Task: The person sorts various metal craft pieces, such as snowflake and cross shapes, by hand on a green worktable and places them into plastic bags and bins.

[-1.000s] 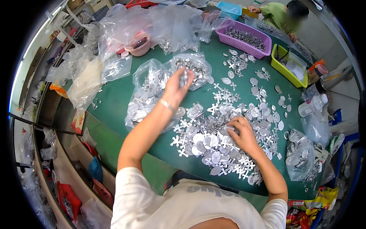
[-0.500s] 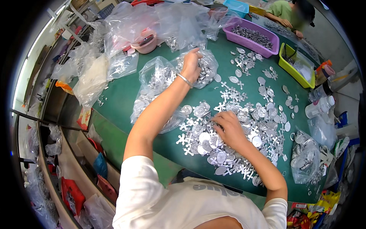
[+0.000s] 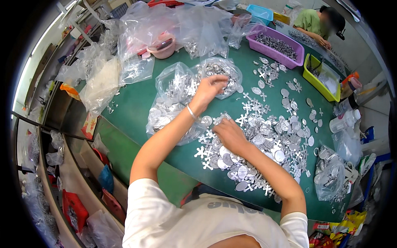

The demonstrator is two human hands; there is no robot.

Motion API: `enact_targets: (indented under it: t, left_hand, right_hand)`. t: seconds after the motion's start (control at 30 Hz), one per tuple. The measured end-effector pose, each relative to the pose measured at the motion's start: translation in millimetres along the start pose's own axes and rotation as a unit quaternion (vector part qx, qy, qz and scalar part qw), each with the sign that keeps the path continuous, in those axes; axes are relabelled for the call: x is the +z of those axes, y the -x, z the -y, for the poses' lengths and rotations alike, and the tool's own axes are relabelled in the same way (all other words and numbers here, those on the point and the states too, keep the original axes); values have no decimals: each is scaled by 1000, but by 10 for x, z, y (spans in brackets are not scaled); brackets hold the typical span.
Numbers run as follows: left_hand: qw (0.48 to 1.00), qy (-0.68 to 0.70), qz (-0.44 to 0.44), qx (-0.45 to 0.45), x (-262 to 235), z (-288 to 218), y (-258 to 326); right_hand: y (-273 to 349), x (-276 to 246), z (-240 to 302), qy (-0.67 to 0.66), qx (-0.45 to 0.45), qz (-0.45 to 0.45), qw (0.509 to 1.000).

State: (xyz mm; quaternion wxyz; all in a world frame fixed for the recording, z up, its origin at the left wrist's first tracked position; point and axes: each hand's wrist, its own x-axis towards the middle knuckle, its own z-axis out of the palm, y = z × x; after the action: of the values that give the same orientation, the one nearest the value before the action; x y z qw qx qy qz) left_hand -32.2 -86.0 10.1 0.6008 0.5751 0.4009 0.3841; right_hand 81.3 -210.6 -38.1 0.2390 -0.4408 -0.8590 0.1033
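Across the green table (image 3: 136,103) I see a purple bin (image 3: 276,45) of metal parts, a yellow-green tray (image 3: 320,76) beside it, and a pink bowl (image 3: 162,47). A white bottle (image 3: 345,120) lies at the right edge. A seated person (image 3: 316,22) works at the far end.

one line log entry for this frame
left hand: reaching into open clear bag of silver pieces | right hand: resting on loose pile of crosses and discs | surface: green table

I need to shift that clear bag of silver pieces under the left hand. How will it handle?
The clear bag looks thin and crumpled, so probably floppy. Packed with metal pieces, it is likely heavy and may sag. The left hand reaches into its open mouth, so contents could spill.
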Motion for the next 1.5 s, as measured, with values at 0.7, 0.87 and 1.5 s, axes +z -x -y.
enact_targets:
  t: [0.7, 0.87, 1.5]
  left_hand:
    - [880, -428, 110, 177, -74, 312, 794]
    - [892, -389, 101, 206, 99, 257, 1014]
    - [834, -503, 104, 202, 386, 498, 1272]
  right_hand:
    - [378, -497, 64, -199, 205, -128, 950]
    - [583, -575, 37, -252, 244, -183, 918]
    - [3841, -1395, 393, -93, 451, -650, 604]
